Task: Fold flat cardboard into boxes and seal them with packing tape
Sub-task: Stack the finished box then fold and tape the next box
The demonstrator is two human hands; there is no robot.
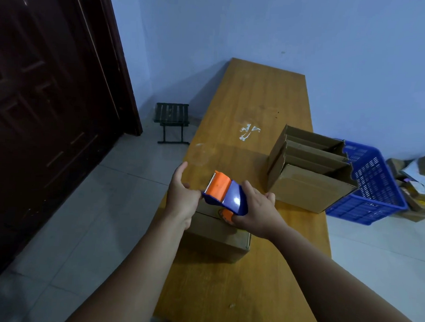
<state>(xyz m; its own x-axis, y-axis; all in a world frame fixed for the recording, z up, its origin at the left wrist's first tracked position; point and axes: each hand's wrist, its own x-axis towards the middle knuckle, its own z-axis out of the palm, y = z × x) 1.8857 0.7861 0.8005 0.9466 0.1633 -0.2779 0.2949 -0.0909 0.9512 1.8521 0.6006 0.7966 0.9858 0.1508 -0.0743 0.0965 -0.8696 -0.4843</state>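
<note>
— Tape dispenser (226, 194) hangs just over the box (218, 236), which sits flaps-down at the left edge of the table (253, 94). Right hand (258, 214) wraps its rear end; left hand (180, 196) curls its fingers onto the toothed front.
— Pinching the tape's end?
— Can't tell; no tape shows.
— So how to do it well?
— I'd draw a tail free, anchor it over the box's side, then run straight along the seam, pressing flat. Mind those teeth.
— More to do?
— Open boxes (310, 175) wait farther right, by a blue basket (373, 187).
</note>
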